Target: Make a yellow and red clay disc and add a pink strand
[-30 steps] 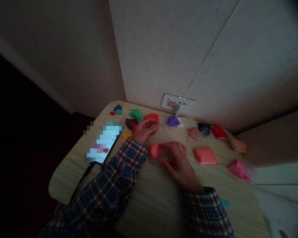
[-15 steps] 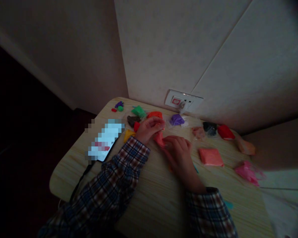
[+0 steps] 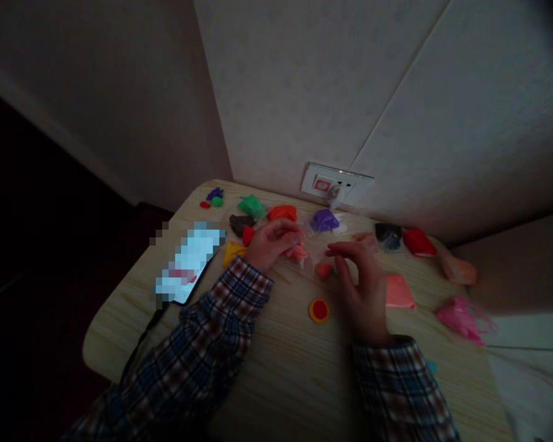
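My left hand is curled closed round a salmon-pink lump of clay in a clear wrapper, just above the wooden table. My right hand is beside it, fingers pinched on a small piece of the same pink clay. In front of the right hand a flat yellow disc with a red centre lies on the table.
Clay lumps lie along the back: green, orange, purple, black, red. A pink slab and a magenta wrapper lie right. A lit phone with a cable lies left. A wall socket sits behind.
The right hand lifted off the table and moved right with a small pink piece, which uncovered the yellow and red disc. The left hand kept the pink clay lump.
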Motion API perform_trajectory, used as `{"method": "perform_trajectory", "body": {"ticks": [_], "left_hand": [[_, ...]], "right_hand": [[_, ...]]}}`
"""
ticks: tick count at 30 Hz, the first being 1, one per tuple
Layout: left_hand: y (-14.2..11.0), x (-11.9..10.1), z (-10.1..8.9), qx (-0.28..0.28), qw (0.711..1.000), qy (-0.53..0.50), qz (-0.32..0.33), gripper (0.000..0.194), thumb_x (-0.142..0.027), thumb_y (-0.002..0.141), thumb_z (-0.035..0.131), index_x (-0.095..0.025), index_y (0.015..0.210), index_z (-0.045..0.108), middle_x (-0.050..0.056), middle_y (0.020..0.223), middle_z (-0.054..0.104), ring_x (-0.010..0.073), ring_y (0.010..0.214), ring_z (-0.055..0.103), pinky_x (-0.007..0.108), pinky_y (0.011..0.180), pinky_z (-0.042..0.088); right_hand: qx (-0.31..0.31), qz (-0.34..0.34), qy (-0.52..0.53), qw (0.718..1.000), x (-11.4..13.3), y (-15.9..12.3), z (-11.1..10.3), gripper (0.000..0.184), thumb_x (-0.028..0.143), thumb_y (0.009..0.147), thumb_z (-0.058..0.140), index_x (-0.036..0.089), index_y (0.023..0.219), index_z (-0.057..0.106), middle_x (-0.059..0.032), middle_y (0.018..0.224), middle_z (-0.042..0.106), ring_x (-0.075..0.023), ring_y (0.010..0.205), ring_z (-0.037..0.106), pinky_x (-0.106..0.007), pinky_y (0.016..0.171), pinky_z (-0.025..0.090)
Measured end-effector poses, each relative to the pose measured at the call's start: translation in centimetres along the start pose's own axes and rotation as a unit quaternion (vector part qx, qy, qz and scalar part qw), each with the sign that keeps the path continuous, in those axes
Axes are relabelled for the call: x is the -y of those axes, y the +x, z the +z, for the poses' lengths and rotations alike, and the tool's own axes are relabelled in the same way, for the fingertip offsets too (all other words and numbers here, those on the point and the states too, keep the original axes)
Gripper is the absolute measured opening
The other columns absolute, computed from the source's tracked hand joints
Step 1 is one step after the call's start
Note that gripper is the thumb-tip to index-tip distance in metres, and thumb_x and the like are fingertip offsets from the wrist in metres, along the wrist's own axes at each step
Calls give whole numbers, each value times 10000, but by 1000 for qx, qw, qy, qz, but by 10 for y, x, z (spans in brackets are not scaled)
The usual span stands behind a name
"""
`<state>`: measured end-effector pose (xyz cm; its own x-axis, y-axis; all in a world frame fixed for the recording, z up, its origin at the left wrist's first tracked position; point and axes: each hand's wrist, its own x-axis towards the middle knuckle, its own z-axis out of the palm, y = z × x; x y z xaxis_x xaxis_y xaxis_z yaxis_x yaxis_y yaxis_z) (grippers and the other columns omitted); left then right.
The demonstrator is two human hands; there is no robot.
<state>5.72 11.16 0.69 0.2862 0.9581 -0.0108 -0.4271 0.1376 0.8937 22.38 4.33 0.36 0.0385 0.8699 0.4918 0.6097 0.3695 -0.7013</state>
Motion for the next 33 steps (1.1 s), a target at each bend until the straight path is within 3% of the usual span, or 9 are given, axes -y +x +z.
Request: {"method": "perform_trajectory", "body": {"ticks": [6,9,12,15,20,25,33], "left_hand": [[-6,-9,6,52,998,47,1,394,-453,572,806,-146,649,571,-50,537,578,17,372,397,175,359,255],[-10,-15,10,122,987,68,-79,421,-466,552,806,-137,654,564,-43,552,599,14,359,398,169,341,261],[-14,-18,12,212,953,104,-190,393,-421,554,806,-128,659,567,-56,547,598,9,351,404,152,328,268],[-16,-18,12,248,925,130,-256,346,-368,574,796,-127,669,567,-63,553,597,17,375,445,140,336,290],[-10,-13,8,184,947,160,-209,316,-332,595,785,-128,703,571,-62,559,579,42,453,512,150,403,362],[-5,-8,2,106,972,153,-146,347,-367,589,783,-132,693,550,-64,553,559,36,458,481,146,405,325],[-12,0,9,112,983,100,-109,426,-463,566,794,-137,666,538,-71,545,542,21,430,436,150,396,316]], "right_hand": [[-2,-46,-24,999,2,-5,-4,150,148,891,473,206,968,588,-44,887,626,-187,864,583,-344,777,461],[9,-40,-30,999,1,-11,-10,153,143,888,471,203,968,587,-34,860,623,-174,821,591,-323,746,465],[28,9,-19,999,-1,-15,-15,160,155,898,454,200,983,582,-14,805,612,-144,701,594,-291,666,470],[54,40,-17,998,-4,-18,-16,162,174,903,455,200,1010,574,-13,814,625,-141,697,618,-282,658,480],[51,18,-11,998,-5,-16,-14,172,147,892,465,200,1016,571,-35,904,637,-162,813,636,-294,727,495],[59,-14,0,998,-2,-13,-15,196,90,882,452,208,971,581,-34,919,636,-167,872,608,-305,780,490],[114,-46,23,992,-1,-12,-13,266,49,865,441,194,1042,577,-66,1020,613,-178,978,579,-337,863,476]]}}
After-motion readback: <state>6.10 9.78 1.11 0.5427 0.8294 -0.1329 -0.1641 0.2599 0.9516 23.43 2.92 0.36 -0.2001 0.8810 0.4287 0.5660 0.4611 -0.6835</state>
